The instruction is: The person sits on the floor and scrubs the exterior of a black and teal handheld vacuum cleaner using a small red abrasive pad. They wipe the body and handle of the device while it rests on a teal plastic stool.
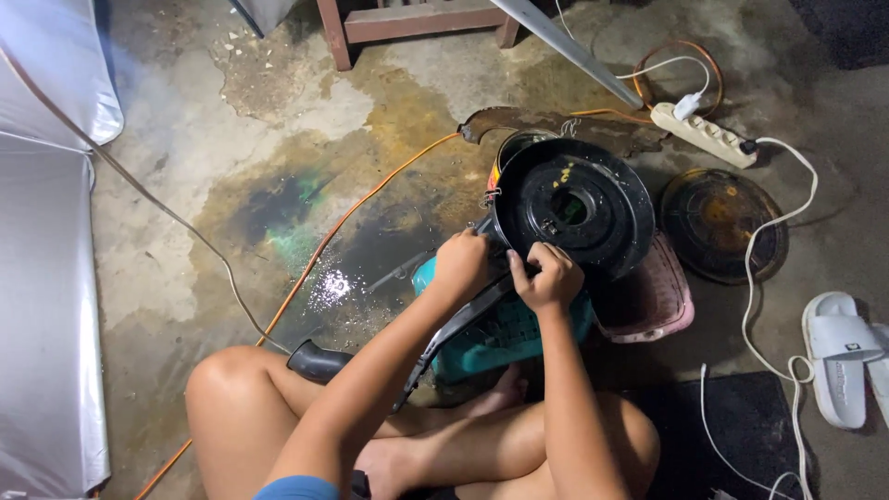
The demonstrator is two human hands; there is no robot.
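A round black housing [574, 204] with a hole in its middle stands tilted on a teal plastic basket [505, 338]. My left hand [460, 264] is closed on the housing's lower left edge. My right hand [548, 276] grips the same lower rim just to the right, fingers curled tight. A long black arm-like part [444, 338] runs from under my hands down toward my lap. My bare knees and feet are at the bottom of the view.
A pink basket [662, 310] sits right of the teal one. A rusty round lid [722, 222] lies further right. A white power strip [702, 134], white cables, an orange cord [352, 213], white slippers [838, 356], a black hose [319, 361], silver cover at left.
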